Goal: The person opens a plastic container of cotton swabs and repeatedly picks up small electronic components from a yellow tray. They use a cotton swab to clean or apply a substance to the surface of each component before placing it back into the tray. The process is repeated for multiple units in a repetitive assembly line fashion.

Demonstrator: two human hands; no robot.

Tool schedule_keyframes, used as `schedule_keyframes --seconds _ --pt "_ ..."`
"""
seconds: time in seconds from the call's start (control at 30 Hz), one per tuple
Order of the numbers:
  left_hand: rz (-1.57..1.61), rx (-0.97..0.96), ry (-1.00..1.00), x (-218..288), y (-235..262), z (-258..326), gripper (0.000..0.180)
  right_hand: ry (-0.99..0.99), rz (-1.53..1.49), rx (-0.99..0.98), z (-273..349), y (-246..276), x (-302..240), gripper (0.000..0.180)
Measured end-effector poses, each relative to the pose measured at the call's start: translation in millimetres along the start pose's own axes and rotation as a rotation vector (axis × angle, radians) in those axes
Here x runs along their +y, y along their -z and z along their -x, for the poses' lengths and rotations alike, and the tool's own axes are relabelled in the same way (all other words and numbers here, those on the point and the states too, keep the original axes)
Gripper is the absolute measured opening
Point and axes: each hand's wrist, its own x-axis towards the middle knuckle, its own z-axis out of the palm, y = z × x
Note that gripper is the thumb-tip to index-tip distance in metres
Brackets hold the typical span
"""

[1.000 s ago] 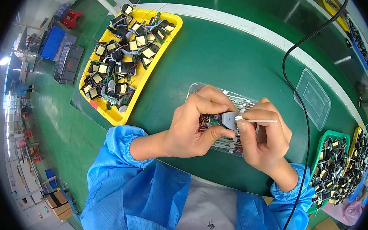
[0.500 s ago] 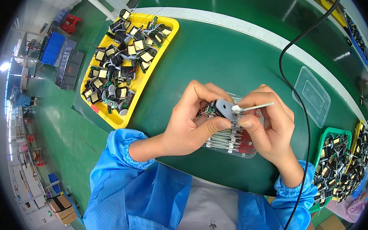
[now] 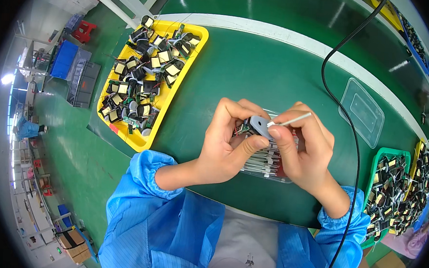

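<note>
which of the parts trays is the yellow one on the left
The big yellow tray left of the hands, full of small wound components; the green tray sits at the right edge.

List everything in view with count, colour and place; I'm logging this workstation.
small grey flat part with wires: one, grey, held between both hands
thin white stick: one, white, in the right hand
clear plastic tray of thin rods: one, transparent, under the hands
yellow plastic tray of wound components: one, yellow, far left of the table
clear plastic lid: one, transparent, far right
green plastic tray of components: one, green, right edge
black cable: one, black, running down the right side
green table: one, green
left hand: one, blue sleeve
right hand: one, blue sleeve
</note>
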Motion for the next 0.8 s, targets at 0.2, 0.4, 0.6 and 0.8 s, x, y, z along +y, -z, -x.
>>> schedule_keyframes --seconds 0.2,0.4,0.6,0.8 --pt "-0.064 0.058 0.325 9 27 -34 0.019 -0.208 -0.07 0.078 -15 30 7 0.018" --pt "-0.562 0.064 0.451 -50 91 -174 0.038 -0.18 -0.016 0.037 -6 18 5 0.011" --pt "-1.074 0.27 0.494 -146 100 -291 0.048 -0.084 0.09 0.011 -6 21 5 0.007" --pt "-1.597 0.235 0.544 -135 98 -304 0.07 -0.004 0.137 -0.025 -11 24 -1 0.005"
